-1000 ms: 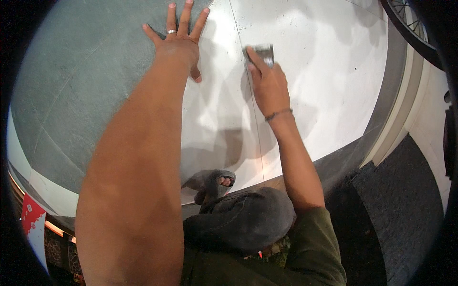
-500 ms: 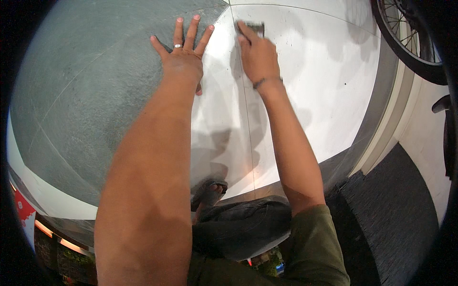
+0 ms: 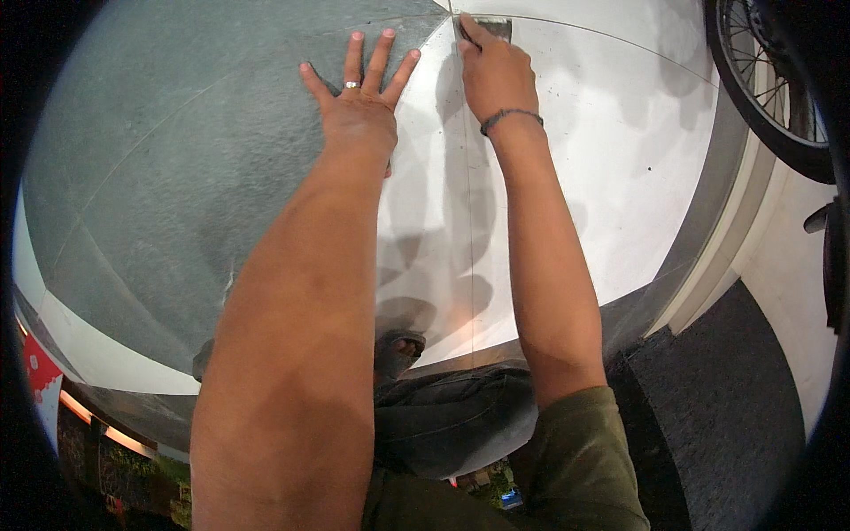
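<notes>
Left hand: set palm-down, fingers splayed well apart, nothing gripped. It was placed on the grey floor section, near the border with the white floor section; the index fingertip was positioned just beside that border. A silver ring was worn on one finger. The thumb was mostly hidden by the wrist, with only its tip seen.

Right hand: closed around a flat tool, grey and blade-like, with the index finger laid forward along its left side. Most of the tool was covered by the hand, so its full shape could not be told. It was located over the white floor section, near the upper edge of the view, just right of the point where the floor lines met. Whether the floor was touched by its edge could not be told. A dark bracelet was worn on the right wrist.

Soft shadows were cast across the white floor section, which was crossed by a thin seam. A foot in dark footwear was partly seen between the forearms, above dark trousers. At upper right, a spoked wheel with a black tyre was seen; a dark mat was laid at lower right.
</notes>
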Action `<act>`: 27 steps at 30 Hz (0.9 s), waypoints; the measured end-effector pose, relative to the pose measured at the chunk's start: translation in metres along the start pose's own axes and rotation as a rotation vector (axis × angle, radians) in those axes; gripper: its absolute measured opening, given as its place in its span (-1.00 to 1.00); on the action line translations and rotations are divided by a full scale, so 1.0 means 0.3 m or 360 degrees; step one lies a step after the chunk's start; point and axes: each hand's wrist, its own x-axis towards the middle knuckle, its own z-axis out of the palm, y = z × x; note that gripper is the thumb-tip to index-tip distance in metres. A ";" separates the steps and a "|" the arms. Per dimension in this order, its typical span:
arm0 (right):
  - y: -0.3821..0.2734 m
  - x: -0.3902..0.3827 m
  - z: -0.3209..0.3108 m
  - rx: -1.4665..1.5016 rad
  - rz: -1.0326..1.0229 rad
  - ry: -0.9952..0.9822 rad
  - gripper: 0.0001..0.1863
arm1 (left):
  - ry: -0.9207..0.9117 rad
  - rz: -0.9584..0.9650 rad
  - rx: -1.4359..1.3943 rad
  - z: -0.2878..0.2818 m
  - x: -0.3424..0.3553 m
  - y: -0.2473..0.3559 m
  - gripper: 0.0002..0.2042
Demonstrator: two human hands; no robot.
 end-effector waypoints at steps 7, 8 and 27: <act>0.007 -0.097 0.031 -0.0053 0.0103 -0.0018 -0.59 | -0.0004 -0.0012 0.0004 0.020 0.008 -0.004 0.52; 0.003 -0.057 0.035 -0.0048 0.0072 0.0067 -0.59 | -0.0015 0.0008 0.0000 0.009 0.006 0.007 0.52; 0.021 -0.119 0.045 0.0095 0.0135 -0.0006 -0.57 | 0.0068 0.0006 0.0037 0.024 -0.004 -0.009 0.61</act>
